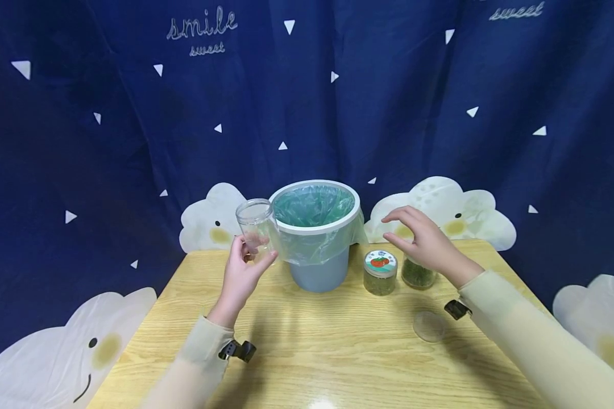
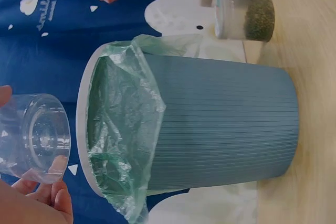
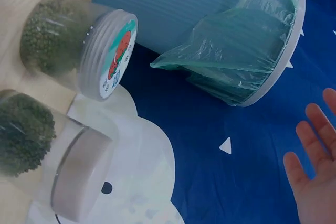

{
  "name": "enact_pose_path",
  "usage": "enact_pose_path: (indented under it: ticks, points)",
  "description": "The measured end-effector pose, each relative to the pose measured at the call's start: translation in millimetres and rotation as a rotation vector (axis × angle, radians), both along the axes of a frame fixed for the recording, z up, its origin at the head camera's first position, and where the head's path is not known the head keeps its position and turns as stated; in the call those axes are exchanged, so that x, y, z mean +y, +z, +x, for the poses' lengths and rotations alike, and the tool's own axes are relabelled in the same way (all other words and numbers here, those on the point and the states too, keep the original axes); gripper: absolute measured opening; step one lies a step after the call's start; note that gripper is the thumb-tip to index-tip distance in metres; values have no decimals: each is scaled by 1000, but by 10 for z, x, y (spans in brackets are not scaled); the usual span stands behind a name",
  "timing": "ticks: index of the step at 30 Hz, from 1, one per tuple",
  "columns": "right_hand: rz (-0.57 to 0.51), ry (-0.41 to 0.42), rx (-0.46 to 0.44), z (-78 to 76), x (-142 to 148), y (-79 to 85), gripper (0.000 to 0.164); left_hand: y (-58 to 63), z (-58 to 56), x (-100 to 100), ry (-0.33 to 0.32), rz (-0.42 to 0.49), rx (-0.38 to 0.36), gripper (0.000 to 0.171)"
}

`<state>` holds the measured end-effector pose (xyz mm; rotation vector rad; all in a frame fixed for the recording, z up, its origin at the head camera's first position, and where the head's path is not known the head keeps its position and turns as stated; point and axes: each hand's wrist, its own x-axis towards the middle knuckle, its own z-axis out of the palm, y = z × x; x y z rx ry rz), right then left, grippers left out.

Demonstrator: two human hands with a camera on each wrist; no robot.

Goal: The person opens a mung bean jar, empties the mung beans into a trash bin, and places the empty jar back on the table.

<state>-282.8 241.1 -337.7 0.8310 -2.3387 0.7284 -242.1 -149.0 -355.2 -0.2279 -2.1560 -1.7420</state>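
Observation:
My left hand [image 1: 243,270] grips a clear, empty-looking jar [image 1: 258,224] with no lid, held up at the left side of the bin's rim. In the left wrist view the base of that jar shows close beside the bin's white rim [image 2: 84,124]. My right hand [image 1: 422,241] is raised with fingers loosely bent and nothing in them. Below it stand a jar with a tomato picture on its lid [image 1: 380,270] and a second jar of small green grains [image 1: 418,275], partly hidden by the hand. The right wrist view shows a pale lid [image 3: 81,174] on the second jar.
A blue-grey bin [image 1: 319,272] lined with a green plastic bag [image 1: 317,205] stands at the back middle of the wooden table [image 1: 307,346]. A clear round lid [image 1: 429,326] lies on the table at the right. Behind everything hangs a dark blue curtain [image 1: 307,113].

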Motion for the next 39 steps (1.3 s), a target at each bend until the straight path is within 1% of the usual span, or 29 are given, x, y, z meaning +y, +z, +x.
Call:
enact_pose_path:
  ticks: [6, 12, 16, 20, 23, 26, 31, 37, 39]
  points:
    - [-19, -16, 21, 153, 71, -92, 30, -122, 60, -18, -2, -34, 0, 51]
    - [-9, -25, 22, 300, 112, -216, 31, -222, 103, -51, 3, -66, -28, 50]
    - [-4, -42, 6, 383, 140, -321, 32, -328, 115, -63, 14, -118, -61, 49]
    - [16, -38, 5, 439, 170, -440, 33, -452, 115, -88, 27, -164, -106, 57]
    - [35, -31, -1, 479, 191, -523, 33, -541, 114, -112, 40, -184, -118, 59]
    - [48, -32, -30, 521, 212, -593, 33, -621, 111, -141, 56, -219, -101, 60]
    - [90, -26, -84, 585, 258, -709, 34, -747, 113, -197, 74, -292, -106, 62]
    - [119, -29, -121, 616, 300, -837, 35, -904, 138, -242, 50, -321, -175, 65]
    - [124, -31, -145, 630, 309, -868, 35, -946, 145, -249, 44, -346, -190, 66]
